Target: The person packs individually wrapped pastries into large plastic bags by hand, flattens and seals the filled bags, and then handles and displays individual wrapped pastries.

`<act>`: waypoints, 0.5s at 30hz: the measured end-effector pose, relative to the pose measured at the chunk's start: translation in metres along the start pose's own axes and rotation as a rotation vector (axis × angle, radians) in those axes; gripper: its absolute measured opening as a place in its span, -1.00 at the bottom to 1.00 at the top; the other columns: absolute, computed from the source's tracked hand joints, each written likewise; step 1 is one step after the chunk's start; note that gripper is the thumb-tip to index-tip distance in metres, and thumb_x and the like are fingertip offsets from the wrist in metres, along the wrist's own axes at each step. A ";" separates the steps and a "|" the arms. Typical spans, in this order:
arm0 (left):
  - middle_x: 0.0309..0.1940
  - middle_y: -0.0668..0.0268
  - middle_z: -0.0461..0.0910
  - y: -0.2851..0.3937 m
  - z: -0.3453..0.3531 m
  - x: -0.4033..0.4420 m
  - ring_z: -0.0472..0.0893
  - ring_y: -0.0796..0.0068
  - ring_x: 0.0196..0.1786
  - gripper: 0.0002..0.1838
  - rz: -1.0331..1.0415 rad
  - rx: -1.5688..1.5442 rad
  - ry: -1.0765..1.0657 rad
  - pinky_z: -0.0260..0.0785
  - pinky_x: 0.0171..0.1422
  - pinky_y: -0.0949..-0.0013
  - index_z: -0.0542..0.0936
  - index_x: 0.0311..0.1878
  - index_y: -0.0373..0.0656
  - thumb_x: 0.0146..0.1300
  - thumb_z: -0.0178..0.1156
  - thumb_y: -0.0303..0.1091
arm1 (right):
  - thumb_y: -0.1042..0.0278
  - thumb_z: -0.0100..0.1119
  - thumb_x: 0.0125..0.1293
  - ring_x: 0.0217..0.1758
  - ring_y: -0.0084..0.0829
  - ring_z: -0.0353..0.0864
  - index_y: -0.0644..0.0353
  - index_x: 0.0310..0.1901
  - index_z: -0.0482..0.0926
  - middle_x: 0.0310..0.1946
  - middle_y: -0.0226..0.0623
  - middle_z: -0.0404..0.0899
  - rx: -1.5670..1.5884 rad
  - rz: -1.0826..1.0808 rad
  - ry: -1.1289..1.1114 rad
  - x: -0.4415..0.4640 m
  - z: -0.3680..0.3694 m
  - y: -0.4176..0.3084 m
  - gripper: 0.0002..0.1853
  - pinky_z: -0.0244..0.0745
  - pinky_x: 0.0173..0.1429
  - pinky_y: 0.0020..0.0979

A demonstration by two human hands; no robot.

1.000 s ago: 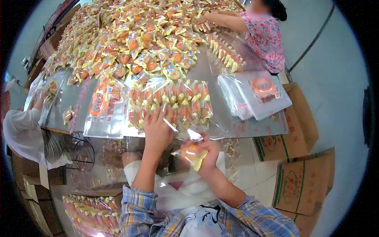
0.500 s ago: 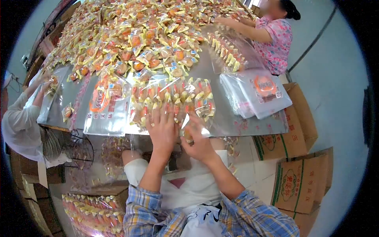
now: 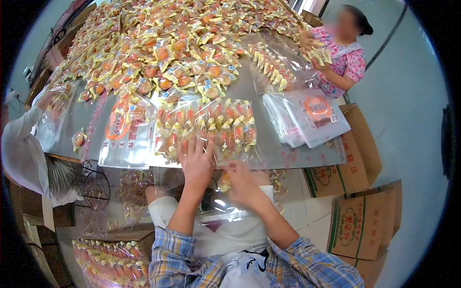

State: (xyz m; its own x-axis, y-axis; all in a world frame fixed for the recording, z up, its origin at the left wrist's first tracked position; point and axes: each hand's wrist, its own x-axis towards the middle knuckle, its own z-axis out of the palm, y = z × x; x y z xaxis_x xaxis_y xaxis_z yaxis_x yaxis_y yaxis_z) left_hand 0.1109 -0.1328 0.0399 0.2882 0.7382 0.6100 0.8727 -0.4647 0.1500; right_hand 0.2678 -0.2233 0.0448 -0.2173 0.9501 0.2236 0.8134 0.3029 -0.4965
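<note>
Rows of wrapped cakes [image 3: 206, 117] lie inside a clear plastic bag at the table's front edge. My left hand [image 3: 198, 161] rests palm down on the near side of those rows, fingers spread. Just right of it, my right hand [image 3: 241, 182] is closed at the bag's near edge, beside one wrapped cake [image 3: 224, 182] seen through the film. The bag's loose mouth [image 3: 225, 216] hangs over the table edge above my lap.
A large heap of wrapped cakes [image 3: 177, 45] covers the back. Printed bags [image 3: 317, 115] lie right, another [image 3: 120, 139] left. Cartons [image 3: 355, 225] stand on the floor at right. A co-worker [image 3: 341, 57] holds cakes at the far right; another person's sleeve [image 3: 24, 149] shows at left.
My right hand has moved from below the table edge to the bag, with the cake now low in its mouth. The right co-worker has turned and lifted several cakes.
</note>
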 end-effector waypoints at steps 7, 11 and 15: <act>0.20 0.22 0.63 -0.005 -0.001 0.002 0.56 0.18 0.29 -0.55 -0.024 -0.069 -0.019 0.08 0.49 -0.14 0.66 0.16 0.03 0.14 0.30 -0.30 | 0.34 0.39 0.20 0.06 0.08 0.60 0.32 0.16 0.54 0.03 -0.01 0.55 0.133 0.101 0.196 0.004 -0.031 -0.023 -0.50 0.50 0.20 -0.04; 0.19 0.32 0.63 -0.004 0.001 0.004 0.53 0.26 0.28 -0.47 -0.073 -0.071 -0.029 0.06 0.50 -0.05 0.67 0.18 0.10 0.05 0.40 -0.27 | 0.23 0.39 0.30 0.03 0.05 0.63 0.25 0.18 0.50 0.08 0.04 0.57 0.405 0.392 0.305 0.023 -0.038 -0.039 -0.51 0.56 0.12 -0.11; 0.16 0.39 0.65 0.001 0.001 0.006 0.51 0.32 0.29 -0.50 -0.107 -0.105 -0.021 0.06 0.49 0.01 0.72 0.13 0.12 0.02 0.42 -0.26 | 0.25 0.44 0.28 0.12 -0.06 0.63 0.19 0.19 0.48 0.19 0.02 0.56 0.400 0.197 0.505 0.041 0.001 -0.023 -0.49 0.58 0.11 -0.19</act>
State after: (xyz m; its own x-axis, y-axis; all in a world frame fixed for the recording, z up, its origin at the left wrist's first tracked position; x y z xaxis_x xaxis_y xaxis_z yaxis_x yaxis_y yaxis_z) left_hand 0.1139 -0.1283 0.0429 0.2051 0.7957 0.5699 0.8532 -0.4306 0.2943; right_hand 0.2393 -0.1910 0.0649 0.2727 0.8689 0.4132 0.5284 0.2237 -0.8190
